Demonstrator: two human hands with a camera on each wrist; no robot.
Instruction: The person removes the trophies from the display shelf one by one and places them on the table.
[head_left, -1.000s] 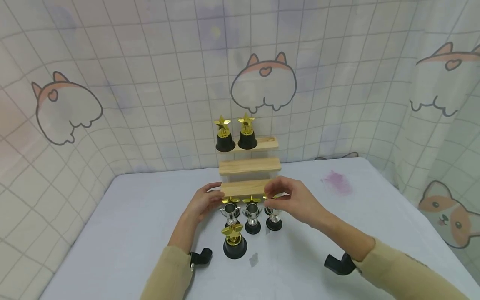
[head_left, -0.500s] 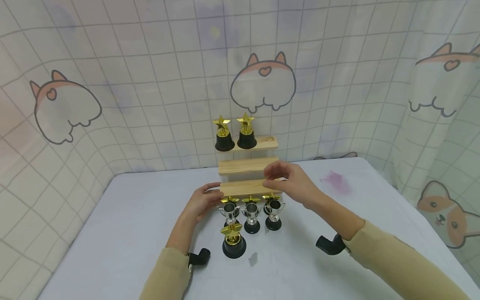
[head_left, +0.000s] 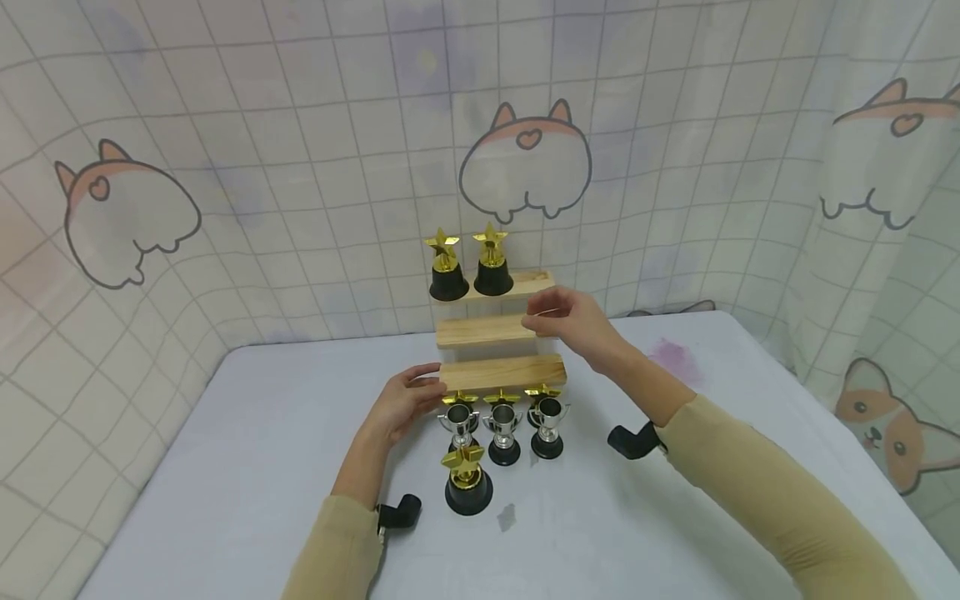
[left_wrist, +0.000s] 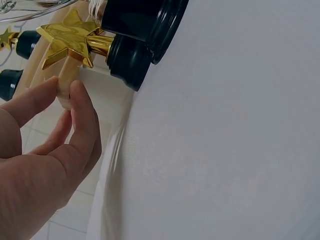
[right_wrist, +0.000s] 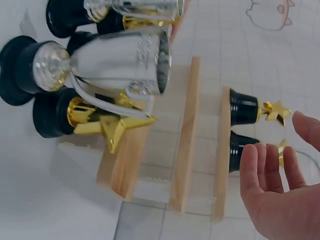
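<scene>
My left hand (head_left: 401, 408) pinches the left end of the lowest tier of a wooden display stand (head_left: 502, 373); thumb and fingertips grip the wood (left_wrist: 65, 90) in the left wrist view. My right hand (head_left: 576, 327) hovers near the right end of the middle tier (head_left: 476, 332), its loosely bent fingers holding nothing. On the top tier (head_left: 534, 284) stand two gold star trophies, the left one (head_left: 448, 283) and the right one (head_left: 493, 277). Three silver cup trophies, including the rightmost cup (right_wrist: 120, 60), stand before the stand, partly hiding several gold star trophies (right_wrist: 115, 125).
One more gold star trophy (head_left: 468, 487) stands nearest on the white-covered table (head_left: 262, 467). A patterned curtain (head_left: 337, 208) hangs behind the stand. Black wrist cameras, such as the left one (head_left: 401, 512), jut from both wrists.
My right hand has risen from beside the rightmost silver cup, past the lowest tier, to the middle tier's right end. My left hand keeps its grip; the trophies stay in place.
</scene>
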